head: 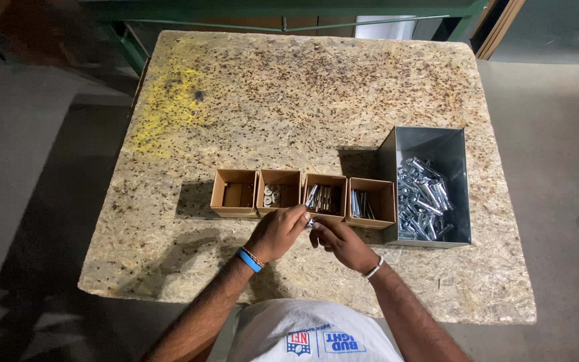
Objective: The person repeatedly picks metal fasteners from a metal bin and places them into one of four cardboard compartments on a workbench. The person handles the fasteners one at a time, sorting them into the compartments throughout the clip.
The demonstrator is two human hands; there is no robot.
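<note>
A small metal fastener (309,222) is pinched between left hand (277,232) and right hand (340,241), near the counter's (303,87) front edge; it is best kept over the cardboard boxes (303,193).

Materials: chipboard, card, metal.
Table (249,100): rough matt chipboard. Small boxes (234,193): matt brown card. Bin (430,144) at 3 o'clock: dull grey metal; bolts (423,198) shiny.

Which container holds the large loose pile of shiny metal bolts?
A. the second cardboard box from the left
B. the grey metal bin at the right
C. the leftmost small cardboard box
B: the grey metal bin at the row's right end holds the heaped shiny metal bolts.
</note>
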